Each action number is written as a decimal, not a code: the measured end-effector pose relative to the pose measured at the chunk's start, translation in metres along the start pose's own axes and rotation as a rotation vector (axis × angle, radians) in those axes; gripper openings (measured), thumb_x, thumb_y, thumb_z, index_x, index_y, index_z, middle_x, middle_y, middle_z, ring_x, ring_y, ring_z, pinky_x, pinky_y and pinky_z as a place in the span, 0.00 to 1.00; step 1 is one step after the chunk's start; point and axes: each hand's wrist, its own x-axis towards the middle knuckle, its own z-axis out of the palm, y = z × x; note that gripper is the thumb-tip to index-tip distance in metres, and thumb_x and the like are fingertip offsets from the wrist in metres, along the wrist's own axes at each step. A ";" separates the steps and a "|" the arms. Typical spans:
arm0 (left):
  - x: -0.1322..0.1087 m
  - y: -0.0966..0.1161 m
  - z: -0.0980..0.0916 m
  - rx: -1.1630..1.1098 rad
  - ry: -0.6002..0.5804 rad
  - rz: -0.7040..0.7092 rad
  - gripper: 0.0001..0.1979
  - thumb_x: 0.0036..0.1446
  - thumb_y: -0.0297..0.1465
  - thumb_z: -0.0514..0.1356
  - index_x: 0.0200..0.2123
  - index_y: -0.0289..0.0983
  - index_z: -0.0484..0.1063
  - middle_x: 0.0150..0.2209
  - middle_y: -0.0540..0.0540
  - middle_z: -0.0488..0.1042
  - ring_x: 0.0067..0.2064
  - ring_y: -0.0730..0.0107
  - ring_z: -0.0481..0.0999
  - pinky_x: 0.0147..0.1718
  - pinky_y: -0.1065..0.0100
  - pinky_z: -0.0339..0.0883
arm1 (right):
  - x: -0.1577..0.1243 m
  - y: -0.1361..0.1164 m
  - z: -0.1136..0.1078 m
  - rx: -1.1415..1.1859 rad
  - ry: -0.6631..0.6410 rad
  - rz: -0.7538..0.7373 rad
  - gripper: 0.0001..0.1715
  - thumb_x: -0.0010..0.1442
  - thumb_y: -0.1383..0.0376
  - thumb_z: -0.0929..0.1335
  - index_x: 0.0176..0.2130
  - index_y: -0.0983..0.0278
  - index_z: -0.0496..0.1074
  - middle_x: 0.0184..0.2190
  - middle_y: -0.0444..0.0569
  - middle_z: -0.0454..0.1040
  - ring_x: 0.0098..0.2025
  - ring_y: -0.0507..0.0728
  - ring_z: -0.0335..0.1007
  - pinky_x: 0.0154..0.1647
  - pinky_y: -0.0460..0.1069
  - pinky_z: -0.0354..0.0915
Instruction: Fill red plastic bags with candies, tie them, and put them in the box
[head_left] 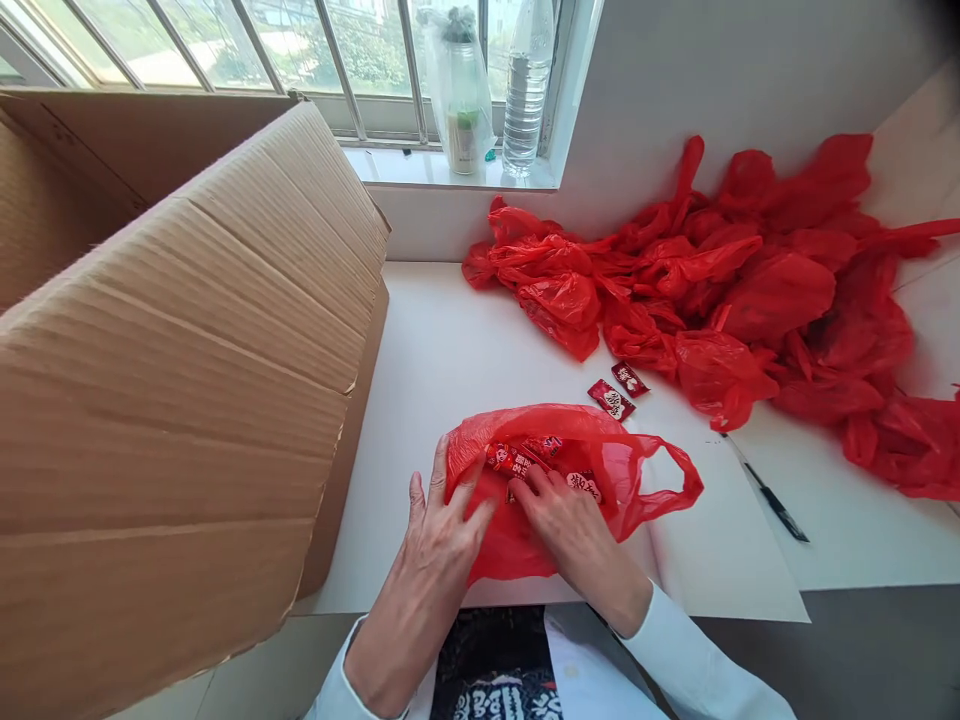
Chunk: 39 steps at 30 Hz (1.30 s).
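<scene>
A red plastic bag [502, 545] lies on the white table in front of me, its mouth open and one handle loop stretched to the right. Inside it are several small red wrapped packets [508, 460] with white print. My left hand [444, 530] rests over the bag's left rim, fingers stretched and spread. Reaching into the mouth, my right hand [566, 520] has its fingers curled together at the packets; the fingertips are partly hidden, so what they grip is unclear. Two dark red packets [611, 400] lie on the table just beyond the bag.
A large open cardboard box [187, 400] fills the left side. Several red bags [690, 280] are heaped along the wall at the back right. A black pen-like tool [784, 512] lies right, near a white sheet [720, 560]. A water bottle [527, 100] stands on the windowsill.
</scene>
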 end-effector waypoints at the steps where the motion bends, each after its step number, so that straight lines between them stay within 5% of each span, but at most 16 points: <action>1: 0.002 0.000 0.001 0.003 0.007 -0.009 0.29 0.53 0.13 0.44 0.53 0.42 0.65 0.64 0.41 0.56 0.68 0.46 0.24 0.56 0.30 0.52 | 0.000 0.001 0.000 0.005 -0.003 0.023 0.25 0.57 0.79 0.59 0.52 0.62 0.65 0.53 0.56 0.68 0.48 0.63 0.69 0.38 0.56 0.68; 6: 0.014 0.003 -0.007 0.016 0.049 -0.118 0.35 0.49 0.09 0.42 0.56 0.41 0.63 0.60 0.41 0.63 0.69 0.42 0.34 0.54 0.35 0.59 | 0.006 0.011 -0.012 0.249 0.030 0.159 0.20 0.60 0.74 0.59 0.49 0.60 0.68 0.48 0.53 0.71 0.46 0.61 0.70 0.36 0.52 0.68; 11: 0.019 -0.002 -0.015 -0.012 0.118 -0.160 0.36 0.50 0.10 0.43 0.61 0.39 0.56 0.57 0.39 0.65 0.68 0.45 0.45 0.56 0.43 0.62 | 0.014 0.033 -0.014 0.932 0.184 0.336 0.12 0.61 0.64 0.63 0.40 0.62 0.74 0.37 0.49 0.78 0.37 0.56 0.74 0.39 0.50 0.68; 14: 0.022 -0.005 -0.017 -0.052 0.136 -0.193 0.35 0.51 0.10 0.44 0.61 0.37 0.56 0.57 0.37 0.66 0.67 0.44 0.49 0.55 0.44 0.64 | 0.014 0.043 -0.014 1.101 0.209 0.436 0.13 0.59 0.59 0.64 0.38 0.63 0.75 0.36 0.49 0.78 0.35 0.56 0.74 0.37 0.50 0.69; 18: 0.023 -0.002 -0.015 -0.067 0.099 -0.146 0.31 0.54 0.12 0.44 0.53 0.44 0.67 0.61 0.41 0.61 0.68 0.41 0.40 0.55 0.36 0.59 | 0.011 0.038 -0.016 1.000 0.175 0.322 0.10 0.61 0.63 0.64 0.38 0.62 0.75 0.36 0.47 0.78 0.38 0.55 0.73 0.41 0.50 0.67; 22: 0.014 0.001 -0.001 -0.001 0.082 -0.072 0.22 0.57 0.16 0.47 0.46 0.44 0.71 0.65 0.44 0.55 0.68 0.42 0.25 0.57 0.31 0.49 | 0.007 0.015 -0.011 0.606 0.049 0.062 0.14 0.61 0.68 0.64 0.45 0.59 0.73 0.43 0.49 0.74 0.44 0.58 0.71 0.41 0.51 0.68; 27: 0.008 0.000 0.001 0.091 0.050 -0.177 0.21 0.56 0.14 0.45 0.39 0.36 0.74 0.51 0.38 0.71 0.68 0.41 0.27 0.59 0.34 0.47 | 0.003 -0.004 0.000 0.419 -0.016 0.123 0.20 0.55 0.72 0.66 0.48 0.62 0.70 0.49 0.54 0.70 0.52 0.65 0.65 0.44 0.57 0.67; 30: 0.008 -0.004 -0.007 0.053 0.058 -0.210 0.24 0.54 0.12 0.44 0.42 0.36 0.73 0.47 0.39 0.73 0.68 0.42 0.28 0.59 0.34 0.51 | 0.003 -0.001 -0.002 0.658 -0.011 0.179 0.17 0.54 0.72 0.67 0.45 0.63 0.73 0.44 0.52 0.74 0.47 0.61 0.69 0.47 0.56 0.66; 36: 0.016 -0.008 -0.012 -0.063 0.074 -0.204 0.34 0.49 0.11 0.44 0.57 0.39 0.63 0.54 0.39 0.67 0.69 0.43 0.32 0.58 0.37 0.55 | 0.008 0.021 -0.009 1.521 -0.004 0.344 0.16 0.59 0.57 0.66 0.44 0.62 0.73 0.40 0.47 0.76 0.39 0.55 0.72 0.43 0.51 0.71; 39: 0.020 -0.005 -0.016 -0.148 0.101 -0.204 0.35 0.51 0.10 0.41 0.59 0.40 0.60 0.57 0.41 0.64 0.69 0.47 0.36 0.59 0.40 0.57 | 0.009 0.029 -0.007 1.640 0.012 0.428 0.18 0.54 0.53 0.69 0.42 0.61 0.73 0.39 0.45 0.74 0.37 0.53 0.71 0.39 0.49 0.73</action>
